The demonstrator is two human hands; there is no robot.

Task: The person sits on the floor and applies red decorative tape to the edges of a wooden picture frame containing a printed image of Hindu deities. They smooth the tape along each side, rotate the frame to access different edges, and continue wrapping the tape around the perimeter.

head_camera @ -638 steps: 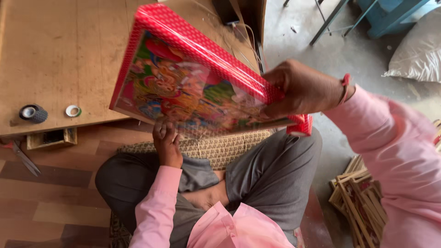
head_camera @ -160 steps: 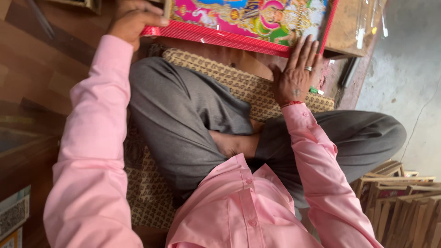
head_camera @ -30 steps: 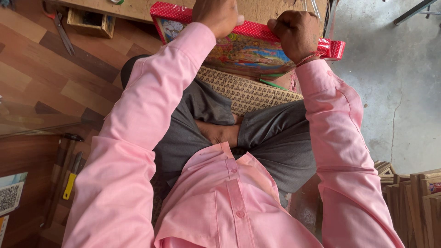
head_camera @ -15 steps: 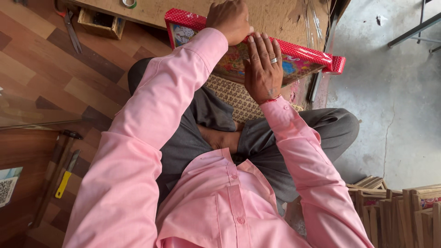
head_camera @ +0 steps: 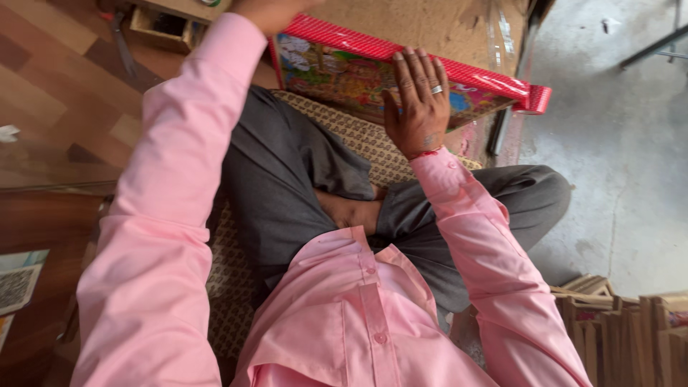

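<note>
Palm down, your right hand (head_camera: pixel 419 97) lies flat with fingers spread on the picture's (head_camera: pixel 358 79) colourful face, arm stretched forward, ring showing on one finger. Your left hand (head_camera: pixel 276 8) reaches to the red frame's far-left corner at the top edge of view, but I cannot tell whether it grips. The picture rests just past your crossed legs, over the woven mat (head_camera: pixel 344 132), its long axis running left to right, dipping rightward.
</note>
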